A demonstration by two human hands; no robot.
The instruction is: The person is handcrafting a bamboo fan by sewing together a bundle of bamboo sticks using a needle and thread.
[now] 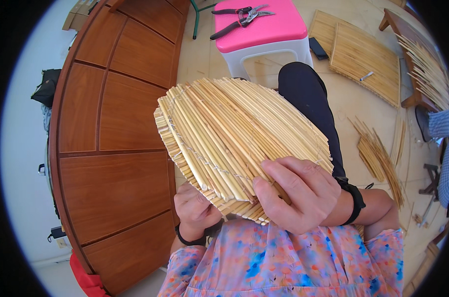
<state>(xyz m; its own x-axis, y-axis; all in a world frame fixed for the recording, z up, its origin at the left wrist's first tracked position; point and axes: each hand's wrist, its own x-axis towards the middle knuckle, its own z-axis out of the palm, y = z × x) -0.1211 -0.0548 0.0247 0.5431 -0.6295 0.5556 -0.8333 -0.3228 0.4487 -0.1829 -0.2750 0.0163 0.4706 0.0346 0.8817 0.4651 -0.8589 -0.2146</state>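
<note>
A rounded panel of straw-coloured plant stalks [224, 137], stitched with thin pale thread near its rim, lies tilted over my lap. Beneath it a second layer of stalks runs crosswise and shows along the left and lower edges. My right hand [298, 193] grips the panel's lower right edge, fingers on top of the stalks. At the lower left edge is my left hand [196, 206], its fingers curled and partly hidden under the panel; whether it pinches the rim or a thread cannot be made out.
Pruning shears [243, 20] rest on a pink-topped stool [261, 42]. Square stalk panels [369, 59], a phone [318, 48] and a marker [366, 76] lie right on the floor, with loose stalks [384, 163] nearer. A wooden cabinet [117, 193] stands left. Another person's checked clothing shows far right.
</note>
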